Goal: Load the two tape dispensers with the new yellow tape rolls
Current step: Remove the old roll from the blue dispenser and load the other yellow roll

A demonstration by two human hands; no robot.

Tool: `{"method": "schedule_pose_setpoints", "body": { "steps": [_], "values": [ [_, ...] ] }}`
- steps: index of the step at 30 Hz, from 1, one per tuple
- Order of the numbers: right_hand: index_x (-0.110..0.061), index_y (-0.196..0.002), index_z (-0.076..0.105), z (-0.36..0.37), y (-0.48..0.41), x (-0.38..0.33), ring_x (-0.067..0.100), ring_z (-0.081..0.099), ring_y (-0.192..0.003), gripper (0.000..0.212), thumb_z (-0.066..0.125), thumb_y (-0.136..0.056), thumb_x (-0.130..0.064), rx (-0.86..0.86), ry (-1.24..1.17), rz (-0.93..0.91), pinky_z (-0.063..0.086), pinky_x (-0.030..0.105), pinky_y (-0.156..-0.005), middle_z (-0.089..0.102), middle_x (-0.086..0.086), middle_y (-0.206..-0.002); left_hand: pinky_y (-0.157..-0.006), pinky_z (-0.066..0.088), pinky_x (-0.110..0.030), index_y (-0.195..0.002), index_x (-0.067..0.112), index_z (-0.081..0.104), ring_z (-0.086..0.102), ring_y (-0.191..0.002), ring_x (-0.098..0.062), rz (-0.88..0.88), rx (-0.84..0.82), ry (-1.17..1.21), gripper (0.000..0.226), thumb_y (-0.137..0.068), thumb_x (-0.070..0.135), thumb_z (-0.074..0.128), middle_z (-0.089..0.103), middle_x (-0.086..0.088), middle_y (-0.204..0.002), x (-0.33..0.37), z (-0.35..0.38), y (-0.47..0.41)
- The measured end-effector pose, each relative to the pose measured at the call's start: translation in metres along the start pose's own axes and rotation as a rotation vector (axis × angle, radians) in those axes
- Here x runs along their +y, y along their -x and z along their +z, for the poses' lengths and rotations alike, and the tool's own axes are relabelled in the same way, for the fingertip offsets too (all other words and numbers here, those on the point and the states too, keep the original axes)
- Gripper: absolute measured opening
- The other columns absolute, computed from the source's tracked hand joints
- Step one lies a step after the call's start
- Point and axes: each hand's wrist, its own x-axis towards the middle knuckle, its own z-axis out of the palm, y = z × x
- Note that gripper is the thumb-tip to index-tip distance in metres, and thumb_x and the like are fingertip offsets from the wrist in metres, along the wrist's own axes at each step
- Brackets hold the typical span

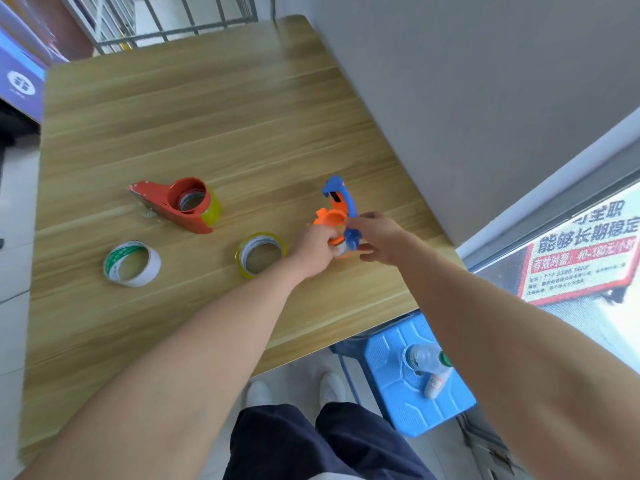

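Observation:
A blue and orange tape dispenser (337, 209) stands at the right side of the wooden table (194, 126). Both hands are on its near end: my left hand (317, 245) grips the orange hub from the left, and my right hand (372, 235) pinches the blue frame from the right. A yellow tape roll (260, 253) lies flat just left of my left hand. Further left, a red tape dispenser (175, 206) lies on its side with a yellow roll (214, 211) seated around its hub.
A white roll with a green-printed core (131, 263) lies at the left of the table. A grey wall borders the table's right edge. Below the near right corner stands a blue plastic stool (391, 362) carrying a clear bottle (427, 360). A metal rack stands beyond the far edge.

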Motion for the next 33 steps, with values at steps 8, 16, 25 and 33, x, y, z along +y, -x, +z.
{"method": "schedule_pose_setpoints", "body": {
  "steps": [8, 16, 25, 33],
  "values": [
    [-0.013, -0.089, 0.067, 0.007, 0.026, -0.087, 0.014, 0.066, -0.049, 0.017, 0.071, -0.079, -0.025, -0.08, -0.165, -0.13, 0.055, 0.028, -0.053, 0.071, -0.001, -0.062, -0.062, 0.025, -0.029, -0.056, 0.013, 0.048, 0.033, -0.069, -0.018, 0.119, 0.108, 0.297, 0.029, -0.073, -0.003, 0.066, 0.04, -0.005, -0.063, 0.023, -0.066, -0.003],
    [-0.02, -0.086, 0.062, 0.019, 0.065, -0.148, 0.012, 0.066, -0.071, 0.014, 0.07, -0.075, -0.022, -0.218, 0.127, -0.203, 0.052, 0.029, -0.069, 0.07, -0.005, -0.079, -0.071, 0.032, -0.03, -0.079, -0.012, 0.059, 0.04, -0.077, -0.016, 0.142, 0.135, 0.258, 0.01, -0.075, -0.005, 0.066, 0.049, -0.009, -0.078, -0.011, -0.127, 0.018],
    [-0.014, -0.085, 0.065, 0.065, 0.084, -0.164, 0.012, 0.068, -0.066, 0.007, 0.067, -0.079, -0.015, -0.445, -0.101, -0.331, 0.054, 0.021, -0.056, 0.071, 0.0, -0.078, -0.074, 0.048, -0.02, -0.082, 0.025, 0.06, 0.058, -0.076, -0.006, 0.091, 0.234, 0.503, 0.024, -0.066, 0.015, 0.076, 0.063, 0.007, -0.081, -0.019, -0.176, 0.041],
    [-0.016, -0.084, 0.068, 0.098, 0.089, -0.171, 0.011, 0.066, -0.065, 0.007, 0.071, -0.078, -0.015, -0.421, -0.103, -0.38, 0.051, 0.019, -0.054, 0.069, 0.0, -0.082, -0.057, 0.039, -0.026, -0.07, 0.012, 0.054, 0.047, -0.064, -0.018, 0.018, 0.537, 0.441, 0.022, -0.07, 0.014, 0.075, 0.051, 0.004, -0.065, -0.028, -0.194, 0.053]
  ]
}}
